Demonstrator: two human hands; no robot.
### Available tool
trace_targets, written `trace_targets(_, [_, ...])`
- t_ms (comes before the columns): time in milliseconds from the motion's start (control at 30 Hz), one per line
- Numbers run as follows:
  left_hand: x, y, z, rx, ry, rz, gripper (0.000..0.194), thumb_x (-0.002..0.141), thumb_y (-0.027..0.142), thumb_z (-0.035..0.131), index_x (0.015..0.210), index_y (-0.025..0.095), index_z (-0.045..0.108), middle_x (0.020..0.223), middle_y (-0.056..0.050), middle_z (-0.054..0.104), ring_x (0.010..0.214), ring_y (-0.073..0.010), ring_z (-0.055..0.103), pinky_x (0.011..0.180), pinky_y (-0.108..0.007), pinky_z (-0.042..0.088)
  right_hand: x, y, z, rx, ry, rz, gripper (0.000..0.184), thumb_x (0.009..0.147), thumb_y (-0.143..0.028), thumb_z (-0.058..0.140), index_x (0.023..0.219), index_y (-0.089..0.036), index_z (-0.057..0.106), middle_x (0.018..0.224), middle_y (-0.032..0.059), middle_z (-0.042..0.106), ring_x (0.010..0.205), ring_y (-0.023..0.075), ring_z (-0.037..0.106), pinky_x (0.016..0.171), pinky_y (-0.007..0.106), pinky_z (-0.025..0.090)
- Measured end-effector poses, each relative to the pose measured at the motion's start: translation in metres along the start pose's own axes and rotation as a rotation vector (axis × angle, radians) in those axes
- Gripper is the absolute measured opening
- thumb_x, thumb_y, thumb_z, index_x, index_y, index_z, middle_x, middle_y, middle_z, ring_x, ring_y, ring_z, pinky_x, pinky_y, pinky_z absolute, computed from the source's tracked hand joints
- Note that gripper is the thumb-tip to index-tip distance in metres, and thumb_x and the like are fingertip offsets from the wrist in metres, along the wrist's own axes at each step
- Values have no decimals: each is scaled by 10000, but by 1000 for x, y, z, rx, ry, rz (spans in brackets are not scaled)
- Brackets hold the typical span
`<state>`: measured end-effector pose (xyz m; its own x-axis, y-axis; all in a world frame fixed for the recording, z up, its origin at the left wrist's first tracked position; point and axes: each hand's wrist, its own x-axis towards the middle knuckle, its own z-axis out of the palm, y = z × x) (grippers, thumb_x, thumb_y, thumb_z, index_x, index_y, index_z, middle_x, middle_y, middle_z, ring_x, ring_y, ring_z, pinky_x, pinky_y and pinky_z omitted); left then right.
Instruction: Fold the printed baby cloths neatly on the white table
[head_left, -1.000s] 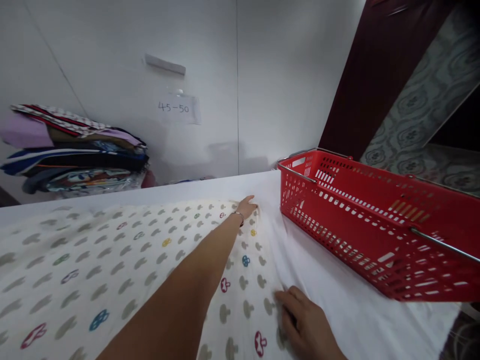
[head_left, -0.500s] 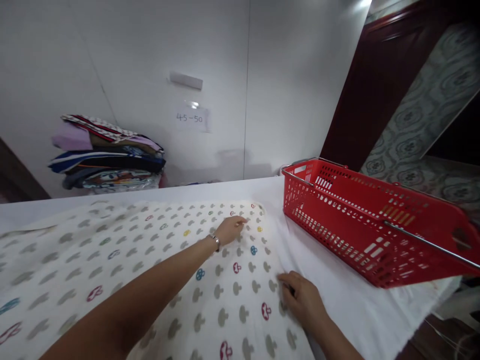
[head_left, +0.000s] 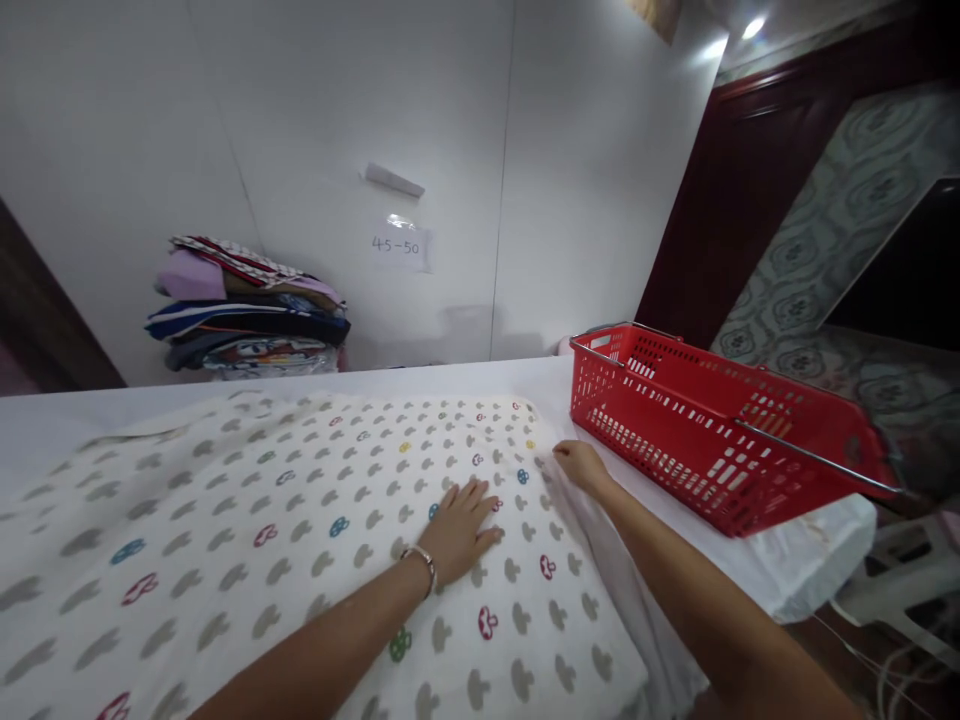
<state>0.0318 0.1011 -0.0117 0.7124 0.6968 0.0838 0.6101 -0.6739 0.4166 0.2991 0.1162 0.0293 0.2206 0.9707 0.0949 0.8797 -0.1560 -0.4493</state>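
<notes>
My left hand (head_left: 459, 532) lies flat on the mushroom-print cloth (head_left: 300, 515), fingers spread, a bracelet (head_left: 424, 566) at the wrist. My right hand (head_left: 581, 466) is beside the cloth's right border, fingers curled in; I can't tell whether they pinch any of it. The cloth covers the worktop (head_left: 525, 374) nearly to its far edge; the red basket (head_left: 652, 408) stands toward the right end.

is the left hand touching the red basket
No, the left hand lies spread on the mushroom-print cloth, apart from the red basket.
</notes>
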Motion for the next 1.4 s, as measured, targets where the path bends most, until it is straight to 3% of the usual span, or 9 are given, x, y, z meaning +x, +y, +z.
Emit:
trace_targets(167, [0,-1,0,9,18,3,525,855,525,308,1299,262,401,1434,-53,273,1338,-226,140,1080,-429,69,63,-4,21,-35,19,139,212,805,-185,489,874,-125,681,863,77,665,788,166,590,616,202,376])
trace_targets(367, [0,-3,3,58,24,15,552,861,555,249,1307,259,383,1440,-38,261,1337,-220,144,1088,-441,99,93,0,38,-102,39,272,210,763,-330,587,855,-159,667,890,90,658,832,214,600,635,234,400])
trace_targets(567, [1,-6,6,84,53,37,532,866,545,246,1301,270,382,1433,-31,278,1334,-218,160,1086,-456,123,100,6,46,-131,69,283,174,784,-263,527,868,-174,651,928,76,651,876,209,594,659,235,412])
trace_targets(1000, [1,-7,9,63,66,36,507,866,525,289,1292,269,389,1426,-35,291,1332,-221,163,1089,-456,117,108,1,46,-216,32,293,240,825,-325,485,948,-156,603,974,111,627,913,236,586,702,284,441])
trace_targets(1267, [-2,-5,6,44,75,37,503,873,512,283,1301,264,374,1442,-36,255,1339,-219,138,1088,-461,134,113,-4,51,-306,69,274,263,882,-173,355,1068,-104,528,1060,165,579,959,231,572,770,299,429])
trace_targets(1400, [-2,-4,6,35,74,45,489,873,499,295,1299,273,375,1428,-31,288,1333,-226,162,1085,-479,138,119,-5,52,-336,48,241,257,886,-271,396,1034,-124,547,1028,138,600,941,234,578,752,286,437])
